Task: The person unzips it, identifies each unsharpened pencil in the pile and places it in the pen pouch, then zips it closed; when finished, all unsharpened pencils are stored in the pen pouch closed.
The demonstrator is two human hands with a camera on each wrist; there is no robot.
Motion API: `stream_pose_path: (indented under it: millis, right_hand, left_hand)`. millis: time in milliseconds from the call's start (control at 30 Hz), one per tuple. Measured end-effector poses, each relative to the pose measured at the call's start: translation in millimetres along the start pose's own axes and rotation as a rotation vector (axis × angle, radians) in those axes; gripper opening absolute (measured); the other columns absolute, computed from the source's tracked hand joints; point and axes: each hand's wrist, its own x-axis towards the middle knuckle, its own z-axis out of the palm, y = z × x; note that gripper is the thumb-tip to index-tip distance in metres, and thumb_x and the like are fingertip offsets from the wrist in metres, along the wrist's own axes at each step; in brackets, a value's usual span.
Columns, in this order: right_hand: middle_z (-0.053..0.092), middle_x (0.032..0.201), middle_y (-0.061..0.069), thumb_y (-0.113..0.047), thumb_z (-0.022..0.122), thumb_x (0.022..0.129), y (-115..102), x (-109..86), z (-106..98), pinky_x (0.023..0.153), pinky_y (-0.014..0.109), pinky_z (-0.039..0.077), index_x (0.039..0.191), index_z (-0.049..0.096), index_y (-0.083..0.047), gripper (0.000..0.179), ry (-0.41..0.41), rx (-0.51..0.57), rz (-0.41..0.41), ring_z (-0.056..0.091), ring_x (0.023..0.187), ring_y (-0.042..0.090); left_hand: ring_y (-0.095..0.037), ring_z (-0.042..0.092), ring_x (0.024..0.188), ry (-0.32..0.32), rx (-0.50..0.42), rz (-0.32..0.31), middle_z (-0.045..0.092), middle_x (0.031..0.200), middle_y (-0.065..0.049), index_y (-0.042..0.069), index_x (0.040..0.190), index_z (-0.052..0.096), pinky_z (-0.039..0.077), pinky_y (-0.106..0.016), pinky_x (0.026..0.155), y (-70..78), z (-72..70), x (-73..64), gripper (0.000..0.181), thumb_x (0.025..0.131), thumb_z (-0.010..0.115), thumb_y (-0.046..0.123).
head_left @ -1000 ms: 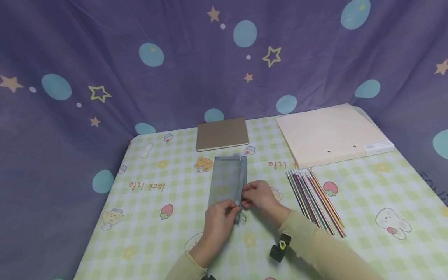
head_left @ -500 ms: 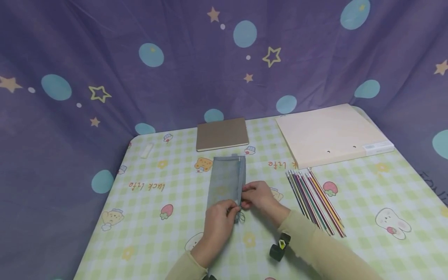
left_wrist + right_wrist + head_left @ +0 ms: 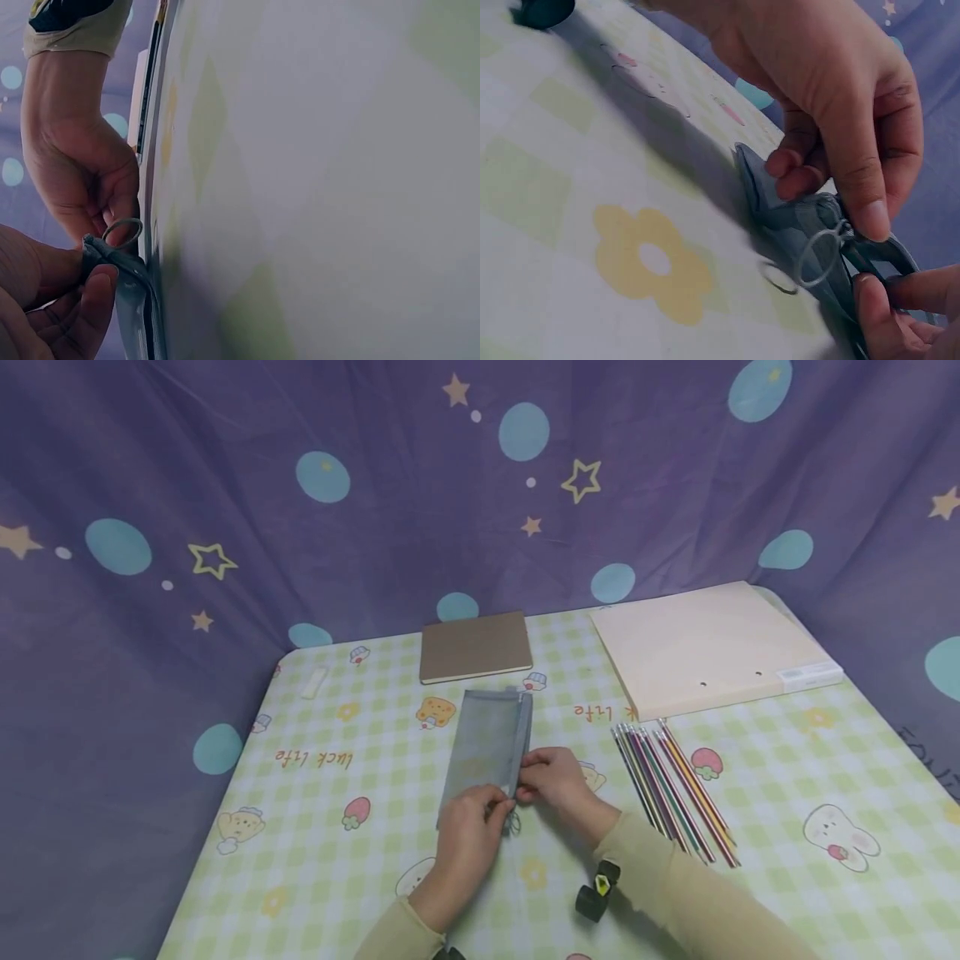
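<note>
The left hand [image 3: 468,835] pinches the near end of the gray pouch [image 3: 487,735], which is near the middle of the table [image 3: 322,860]. The right hand [image 3: 558,781] pinches its right edge. Some pencils [image 3: 661,793] lie side by side farther right.

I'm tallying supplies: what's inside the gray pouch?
Through the sheer gray pouch, faint tablecloth print shows; I make out no contents. The left hand hides part of its near end.
</note>
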Motion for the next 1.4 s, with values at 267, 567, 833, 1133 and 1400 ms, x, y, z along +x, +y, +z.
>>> stream_pose_path:
  millis: [267, 567, 833, 1133, 1400]
  right_hand:
    - [0.070, 0.074, 0.013, 0.006, 0.061, 0.080, 1.0, 0.9, 1.0, 0.056, 0.028, 0.054, 0.103, 0.065, 0.009, 0.023, 0.016, -0.128, -0.006, 0.064, 0.057, 0.017]
    - [0.071, 0.082, 0.012, 0.003, 0.059, 0.084, -0.9, 5.7, -2.7, 0.060, 0.027, 0.051, 0.123, 0.063, 0.003, 0.039, -0.008, -0.146, -0.038, 0.063, 0.062, 0.015]
    - [0.069, 0.075, 0.017, 0.004, 0.053, 0.089, -0.3, 12.1, -6.4, 0.044, 0.030, 0.050, 0.136, 0.052, -0.001, 0.048, -0.051, -0.066, 0.022, 0.057, 0.045, 0.018]
    - [0.070, 0.078, 0.016, 0.003, 0.054, 0.092, -0.8, 12.6, -8.0, 0.045, 0.028, 0.050, 0.131, 0.056, 0.002, 0.039, -0.099, -0.085, 0.013, 0.057, 0.044, 0.015]
    - [0.069, 0.080, 0.017, 0.006, 0.054, 0.090, -0.5, 1.3, -12.7, 0.055, 0.033, 0.055, 0.127, 0.057, 0.009, 0.037, -0.086, -0.025, -0.039, 0.063, 0.053, 0.017]
  left_hand:
    - [-0.003, 0.053, 0.060, -0.031, 0.000, 0.007, 0.064, 0.071, 0.010, 0.018, 0.074, 0.070, 0.042, -0.021, 0.054, 1.9, 2.6, 1.1, 0.012, 0.080, 0.080, 0.015]
    - [-0.003, 0.054, 0.060, -0.043, -0.074, 0.003, 0.066, 0.071, 0.009, 0.016, 0.075, 0.071, 0.044, -0.021, 0.055, 0.4, 3.0, 2.3, 0.010, 0.081, 0.079, 0.014]
    - [-0.002, 0.055, 0.062, -0.072, -0.087, -0.013, 0.067, 0.071, 0.010, 0.017, 0.076, 0.072, 0.045, -0.022, 0.058, -1.3, 4.9, 4.2, 0.008, 0.081, 0.079, 0.017]
    - [-0.002, 0.057, 0.061, -0.078, -0.097, -0.041, 0.067, 0.070, 0.010, 0.017, 0.076, 0.072, 0.046, -0.022, 0.058, -1.6, 4.6, 4.6, 0.008, 0.081, 0.079, 0.017]
    - [-0.006, 0.060, 0.064, -0.063, -0.077, -0.076, 0.068, 0.072, 0.008, 0.017, 0.076, 0.071, 0.048, -0.024, 0.060, -2.4, 1.9, 3.3, 0.010, 0.082, 0.079, 0.017]
